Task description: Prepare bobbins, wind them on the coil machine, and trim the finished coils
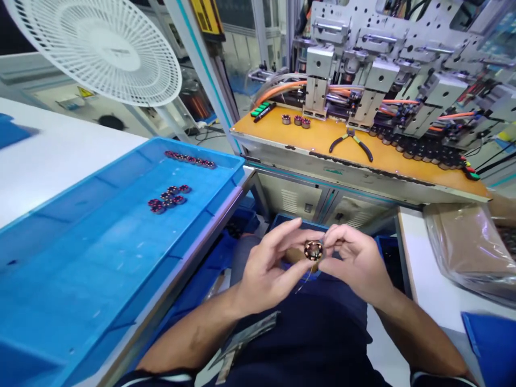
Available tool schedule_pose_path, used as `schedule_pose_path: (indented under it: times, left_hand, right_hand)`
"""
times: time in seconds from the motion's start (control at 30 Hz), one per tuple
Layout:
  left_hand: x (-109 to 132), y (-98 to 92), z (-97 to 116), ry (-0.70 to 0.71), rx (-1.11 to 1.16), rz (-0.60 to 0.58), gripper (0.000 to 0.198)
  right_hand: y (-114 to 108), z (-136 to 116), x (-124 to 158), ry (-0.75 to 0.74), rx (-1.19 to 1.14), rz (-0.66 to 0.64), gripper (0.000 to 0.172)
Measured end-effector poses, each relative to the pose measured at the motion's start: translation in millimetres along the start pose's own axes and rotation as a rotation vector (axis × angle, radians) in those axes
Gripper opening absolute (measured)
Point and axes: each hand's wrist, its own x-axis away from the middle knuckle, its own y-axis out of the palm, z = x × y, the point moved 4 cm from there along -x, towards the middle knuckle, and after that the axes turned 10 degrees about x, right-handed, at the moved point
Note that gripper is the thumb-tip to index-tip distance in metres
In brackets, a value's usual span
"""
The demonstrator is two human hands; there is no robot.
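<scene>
A small ring-shaped motor stator point(313, 250) with copper windings is held above my lap. My left hand point(274, 263) grips it from the left, thumb below and fingers above. On its other side, my right hand point(357, 260) has thumb and fingers pinched close to the stator's right edge. Whether those fingertips hold the stator itself or a fine wire end is too small to tell. A thin wire point(309, 277) hangs down below the stator.
A blue tray point(100, 258) on the left holds several stators point(167, 199). Ahead, an orange bench top point(278, 131) carries cutting pliers point(351, 144), more stators and a row of dark parts under a machine point(374, 80). A white fan point(108, 51) stands back left; a plastic-wrapped carton point(463, 242) lies right.
</scene>
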Motion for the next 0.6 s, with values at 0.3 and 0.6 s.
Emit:
schedule_pose_path:
  times: [0.3, 0.6]
  left_hand:
    - [-13, -14.7, -19, -0.063, 0.058, 0.170, 0.077]
    - [-13, -19.7, -19, -0.188, 0.235, 0.068, 0.075]
  right_hand:
    - [24, 35, -6, 0.152, -0.486, 0.147, 0.025]
    - [21, 31, -15, 0.169, -0.327, 0.061, 0.022]
